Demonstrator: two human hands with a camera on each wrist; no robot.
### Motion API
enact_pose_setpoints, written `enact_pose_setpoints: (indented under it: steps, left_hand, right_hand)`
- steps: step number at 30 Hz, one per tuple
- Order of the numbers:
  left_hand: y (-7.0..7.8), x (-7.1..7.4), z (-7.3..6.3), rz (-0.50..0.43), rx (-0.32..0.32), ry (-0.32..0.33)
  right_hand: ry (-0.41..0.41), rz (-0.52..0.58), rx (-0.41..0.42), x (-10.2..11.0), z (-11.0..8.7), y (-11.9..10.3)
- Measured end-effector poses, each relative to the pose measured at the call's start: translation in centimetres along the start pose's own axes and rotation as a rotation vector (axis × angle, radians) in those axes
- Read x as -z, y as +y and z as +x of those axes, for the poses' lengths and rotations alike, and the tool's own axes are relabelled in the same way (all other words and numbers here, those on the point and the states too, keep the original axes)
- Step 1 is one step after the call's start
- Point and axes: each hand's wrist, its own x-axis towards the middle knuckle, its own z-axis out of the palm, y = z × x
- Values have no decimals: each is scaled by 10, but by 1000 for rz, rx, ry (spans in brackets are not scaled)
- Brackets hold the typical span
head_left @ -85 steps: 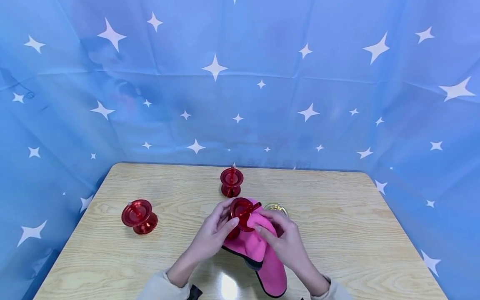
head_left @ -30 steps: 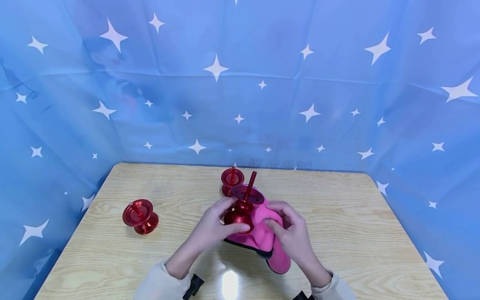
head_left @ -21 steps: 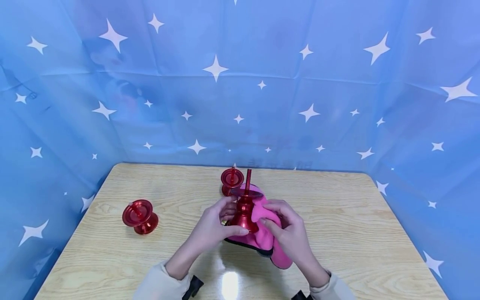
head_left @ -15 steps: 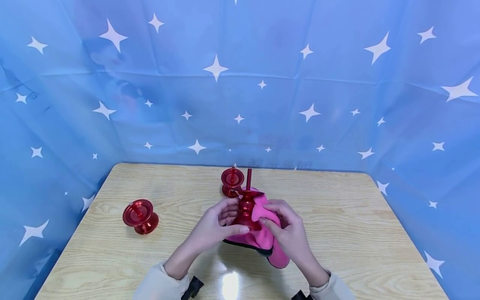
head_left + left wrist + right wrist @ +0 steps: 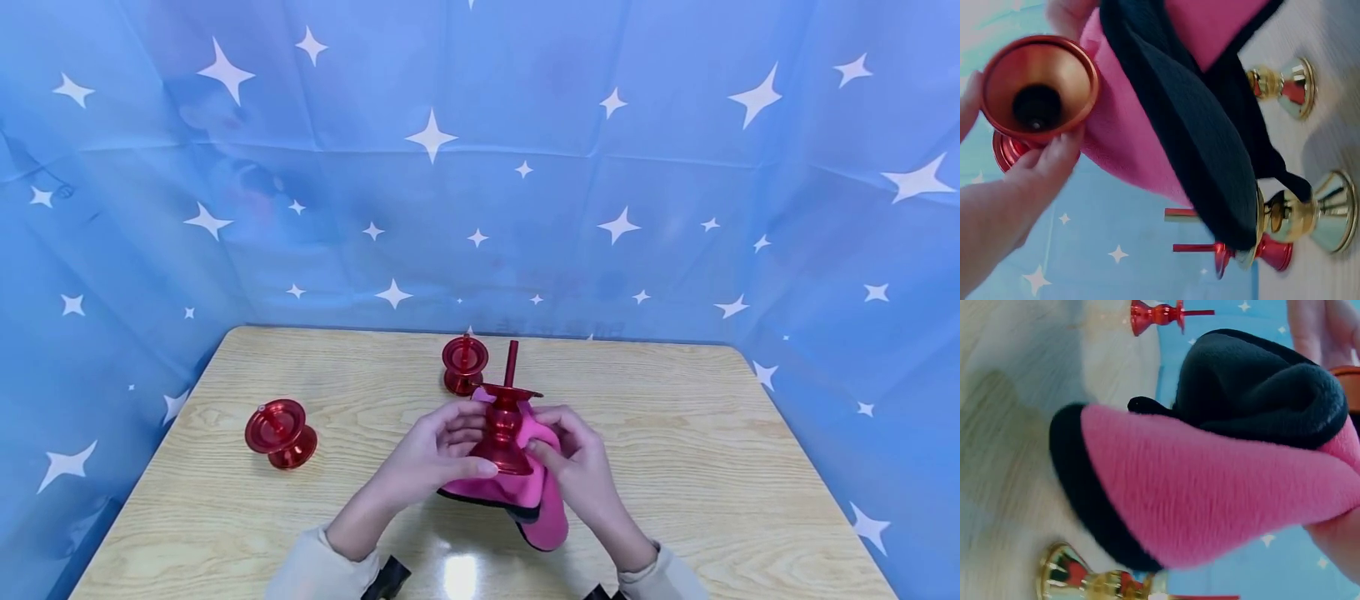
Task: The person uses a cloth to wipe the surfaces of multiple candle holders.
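A shiny red metal candlestick [image 5: 501,432], with a wide dish and a thin rod on top, stands upright between both hands above the table. My left hand [image 5: 427,465] holds it from the left, thumb at the flared base and fingers behind the stem. The left wrist view looks into the hollow base [image 5: 1075,59]. My right hand [image 5: 581,471] pinches a pink cloth [image 5: 551,521] with a black edge against the candlestick's right side. The cloth also drapes behind and below it; its dark grey underside [image 5: 1235,381] shows in the right wrist view.
A second red candlestick [image 5: 279,432] stands on the wooden table [image 5: 712,467] at the left, a third [image 5: 464,362] at the back. Two gold candlesticks, one nearer [image 5: 1335,212] and one beyond [image 5: 1297,87], appear in the left wrist view. A blue star-patterned curtain [image 5: 525,250] surrounds the table.
The held candlestick was tipped with its dish facing me; now it is upright, rod pointing up. Over the last half second it has shifted slightly right and down, the cloth still against it.
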Motion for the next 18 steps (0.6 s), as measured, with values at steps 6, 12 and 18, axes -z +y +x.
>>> enact_pose_setpoints:
  steps: [6,12,18]
  left_hand:
    - [-8,-9,2,283,-11,148]
    - [-15,-7,1,243,-14,104]
    - [-18,6,-3,-64,-18,-43]
  right_hand:
    - [-1,-115,216,-3,1,-4]
    - [-7,-351,364,-5,-1,1]
    - [-86,-29,121,3,-2,8]
